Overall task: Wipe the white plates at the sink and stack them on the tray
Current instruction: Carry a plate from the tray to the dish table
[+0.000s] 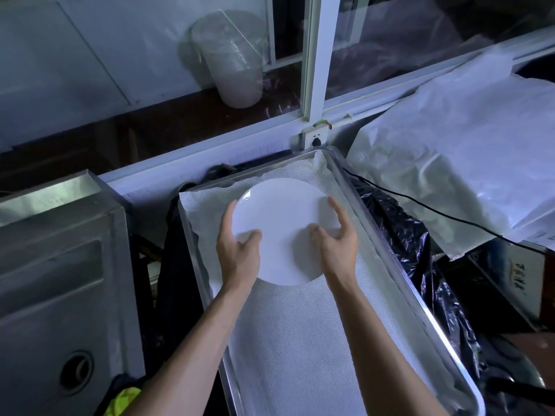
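Both hands are on the one white plate (280, 232) here: the left hand (238, 244) has its fingers along the plate's left edge with the thumb hooked over the top face, so it's gripping the rim, and the right hand (336, 235) is doing the same on the right side, thumb on top and fingers spread around the edge. The plate sits over the far half of a metal tray (399, 274), which is lined with a white mesh mat (294, 340); can't tell if the plate is actually resting on the mat or held just above it. Left of the tray is a stainless steel sink (54, 280) with a round drain. Black plastic sheeting (405, 235) sits to the right of the tray, with a black cable (420, 202) running over it, and crumpled white plastic sheeting (450, 151) beyond that. A wall socket (315, 138) sits just behind the tray's far corner, and a clear plastic bucket (234, 61) is behind the window glass.
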`<action>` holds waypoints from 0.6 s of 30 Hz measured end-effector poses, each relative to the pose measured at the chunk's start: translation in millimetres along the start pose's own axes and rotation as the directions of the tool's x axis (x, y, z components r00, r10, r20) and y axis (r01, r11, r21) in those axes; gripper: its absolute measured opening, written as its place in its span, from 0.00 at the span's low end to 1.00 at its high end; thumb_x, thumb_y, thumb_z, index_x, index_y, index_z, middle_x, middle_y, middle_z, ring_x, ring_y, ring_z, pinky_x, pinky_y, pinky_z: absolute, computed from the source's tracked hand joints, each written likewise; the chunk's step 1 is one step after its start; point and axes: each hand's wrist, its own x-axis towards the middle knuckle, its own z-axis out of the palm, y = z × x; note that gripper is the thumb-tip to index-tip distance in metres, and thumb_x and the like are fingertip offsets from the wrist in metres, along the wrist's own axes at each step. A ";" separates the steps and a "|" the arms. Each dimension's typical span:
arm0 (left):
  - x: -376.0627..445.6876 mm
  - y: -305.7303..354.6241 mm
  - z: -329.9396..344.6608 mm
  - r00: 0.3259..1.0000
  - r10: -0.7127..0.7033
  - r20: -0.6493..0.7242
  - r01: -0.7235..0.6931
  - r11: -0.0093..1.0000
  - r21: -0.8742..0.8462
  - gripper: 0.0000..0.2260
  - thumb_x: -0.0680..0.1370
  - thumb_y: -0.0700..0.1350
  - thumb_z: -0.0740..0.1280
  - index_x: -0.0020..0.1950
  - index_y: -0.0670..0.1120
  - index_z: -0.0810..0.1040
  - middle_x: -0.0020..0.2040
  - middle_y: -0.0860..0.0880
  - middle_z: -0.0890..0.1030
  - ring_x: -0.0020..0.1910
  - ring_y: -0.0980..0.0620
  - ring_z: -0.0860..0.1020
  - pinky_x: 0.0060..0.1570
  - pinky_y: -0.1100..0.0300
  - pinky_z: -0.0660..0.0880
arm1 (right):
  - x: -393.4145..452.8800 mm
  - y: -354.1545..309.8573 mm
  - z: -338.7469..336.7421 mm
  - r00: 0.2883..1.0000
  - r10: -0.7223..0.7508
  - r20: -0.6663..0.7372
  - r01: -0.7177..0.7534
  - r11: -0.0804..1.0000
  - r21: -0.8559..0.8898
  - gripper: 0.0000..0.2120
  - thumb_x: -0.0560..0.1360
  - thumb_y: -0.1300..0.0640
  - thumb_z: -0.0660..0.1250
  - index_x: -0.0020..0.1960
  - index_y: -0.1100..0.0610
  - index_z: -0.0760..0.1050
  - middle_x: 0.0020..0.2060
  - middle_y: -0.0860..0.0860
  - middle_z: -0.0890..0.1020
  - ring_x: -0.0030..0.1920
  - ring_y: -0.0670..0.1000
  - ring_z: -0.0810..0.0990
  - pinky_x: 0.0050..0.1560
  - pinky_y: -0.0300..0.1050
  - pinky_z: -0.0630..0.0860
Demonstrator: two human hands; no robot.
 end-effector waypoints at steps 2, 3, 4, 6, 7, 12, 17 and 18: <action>-2.7 2.6 1.5 1.000 0.006 -0.007 -0.006 1.000 0.001 0.31 0.70 0.42 0.68 0.71 0.62 0.72 0.61 0.71 0.78 0.60 0.68 0.76 0.54 0.73 0.73 | -1.2 0.2 -2.7 1.000 0.000 -0.011 0.000 1.000 0.007 0.29 0.72 0.56 0.70 0.67 0.32 0.71 0.55 0.48 0.84 0.48 0.55 0.84 0.48 0.56 0.84; -3.9 4.1 2.6 1.000 0.010 -0.008 -0.010 1.000 0.005 0.31 0.70 0.42 0.69 0.71 0.62 0.72 0.61 0.70 0.78 0.61 0.68 0.76 0.56 0.71 0.74 | -2.6 0.7 -4.4 1.000 0.003 -0.018 -0.002 1.000 0.009 0.29 0.71 0.55 0.71 0.67 0.32 0.72 0.54 0.43 0.84 0.47 0.52 0.84 0.47 0.53 0.84; -5.4 5.6 3.6 1.000 0.017 -0.009 -0.016 1.000 0.008 0.30 0.70 0.42 0.69 0.70 0.63 0.73 0.62 0.68 0.78 0.62 0.66 0.76 0.59 0.67 0.75 | -4.7 0.3 -6.2 1.000 0.003 -0.025 -0.003 1.000 0.013 0.29 0.71 0.55 0.71 0.67 0.32 0.72 0.53 0.37 0.83 0.45 0.48 0.84 0.45 0.49 0.83; -9.4 9.2 4.6 0.999 0.038 0.002 -0.038 0.999 0.012 0.30 0.71 0.41 0.69 0.69 0.65 0.73 0.64 0.64 0.79 0.64 0.62 0.76 0.64 0.57 0.75 | -10.0 -1.8 -10.4 0.999 0.003 -0.044 -0.002 1.000 0.015 0.29 0.71 0.55 0.71 0.67 0.32 0.71 0.52 0.27 0.80 0.46 0.43 0.83 0.45 0.44 0.82; -11.3 11.3 5.0 0.999 0.050 0.018 -0.050 0.999 0.012 0.30 0.71 0.40 0.69 0.68 0.66 0.73 0.65 0.62 0.79 0.65 0.59 0.77 0.65 0.54 0.75 | -12.7 -2.4 -12.5 0.998 0.006 -0.056 -0.005 1.000 0.014 0.29 0.71 0.55 0.71 0.68 0.32 0.71 0.52 0.27 0.80 0.48 0.43 0.83 0.47 0.44 0.82; -26.4 21.1 4.7 0.997 0.068 0.044 -0.069 0.997 0.020 0.28 0.70 0.41 0.70 0.68 0.61 0.74 0.64 0.63 0.79 0.64 0.62 0.76 0.65 0.59 0.74 | -30.3 -8.0 -24.2 0.994 -0.006 -0.106 0.007 1.000 0.009 0.29 0.69 0.52 0.70 0.67 0.32 0.71 0.59 0.34 0.79 0.54 0.46 0.82 0.52 0.46 0.81; -50.0 23.6 -6.4 0.994 0.057 0.092 -0.059 0.998 0.014 0.29 0.71 0.42 0.70 0.72 0.58 0.73 0.65 0.67 0.77 0.63 0.69 0.74 0.55 0.76 0.70 | -62.4 -7.5 -36.7 0.983 -0.058 -0.175 0.052 0.998 -0.039 0.31 0.70 0.53 0.70 0.70 0.36 0.69 0.64 0.44 0.80 0.63 0.54 0.79 0.65 0.59 0.76; -55.2 23.6 -9.5 0.992 0.060 0.111 -0.062 0.998 0.011 0.30 0.72 0.41 0.71 0.72 0.58 0.73 0.65 0.67 0.76 0.64 0.69 0.74 0.55 0.76 0.70 | -70.3 -6.9 -39.0 0.981 -0.063 -0.184 0.056 0.997 -0.046 0.31 0.71 0.53 0.71 0.71 0.36 0.69 0.62 0.49 0.82 0.62 0.56 0.80 0.65 0.59 0.76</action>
